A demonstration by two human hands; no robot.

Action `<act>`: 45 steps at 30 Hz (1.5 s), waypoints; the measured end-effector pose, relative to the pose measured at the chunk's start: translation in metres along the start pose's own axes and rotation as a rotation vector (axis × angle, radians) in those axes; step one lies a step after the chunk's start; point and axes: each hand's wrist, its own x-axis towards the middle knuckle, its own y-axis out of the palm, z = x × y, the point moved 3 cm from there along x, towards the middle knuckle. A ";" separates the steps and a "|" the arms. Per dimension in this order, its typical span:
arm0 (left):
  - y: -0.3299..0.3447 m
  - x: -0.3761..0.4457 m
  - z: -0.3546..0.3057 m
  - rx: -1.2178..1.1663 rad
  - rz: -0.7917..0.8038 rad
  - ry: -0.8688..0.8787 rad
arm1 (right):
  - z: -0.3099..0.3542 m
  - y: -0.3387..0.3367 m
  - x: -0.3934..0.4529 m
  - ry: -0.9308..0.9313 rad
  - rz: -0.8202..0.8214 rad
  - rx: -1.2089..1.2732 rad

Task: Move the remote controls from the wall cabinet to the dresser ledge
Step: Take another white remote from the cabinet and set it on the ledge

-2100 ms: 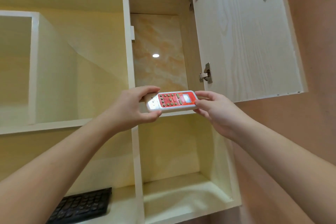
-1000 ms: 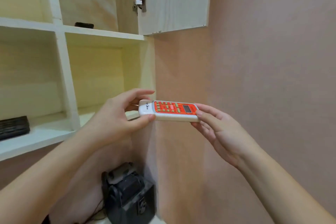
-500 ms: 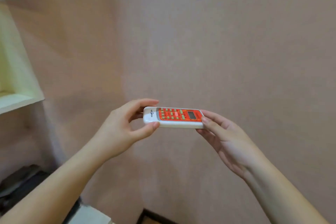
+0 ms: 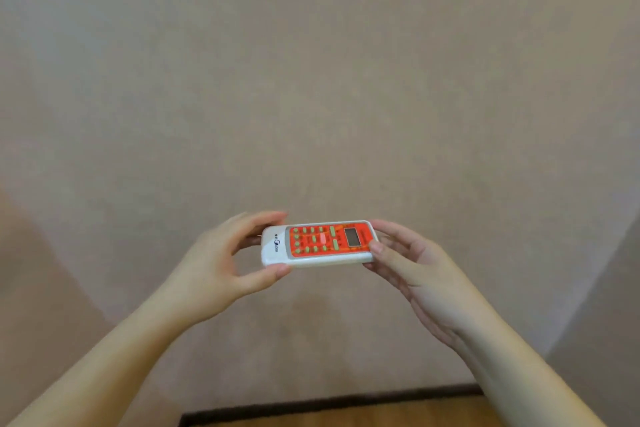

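**Remote in transit, ledge not in sight**

Head view: I've got the remote (image 4: 320, 242) mid-frame, left hand (image 4: 211, 269) pinching one end, right hand (image 4: 412, 263) pinching the other. Plain wall (image 4: 311, 80) behind. No dresser ledge visible; placing remains.

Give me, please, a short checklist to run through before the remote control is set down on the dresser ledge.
1. White remote control with an orange keypad in hand: ok, held level, keypad up.
2. Left hand grip: ok, thumb and fingers pinch the white end.
3. Right hand grip: ok, thumb and fingers hold the display end.
4. Dresser ledge in view: not ok, only the pinkish wall, dark baseboard and wood floor show.
5. Landing spot free: cannot tell.
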 end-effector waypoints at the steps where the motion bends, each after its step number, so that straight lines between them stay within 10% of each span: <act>1: 0.010 0.009 0.002 -0.024 0.023 0.019 | -0.001 -0.009 -0.001 -0.005 -0.034 -0.011; 14: 0.155 0.089 -0.002 -0.378 0.434 0.238 | -0.003 -0.102 -0.078 -0.042 -0.555 -0.148; 28: 0.356 0.075 -0.176 -0.441 0.860 0.585 | 0.024 -0.211 -0.277 -0.097 -1.156 -0.183; 45: 0.540 0.010 -0.371 -0.417 1.086 0.820 | 0.051 -0.351 -0.466 -0.310 -1.406 0.302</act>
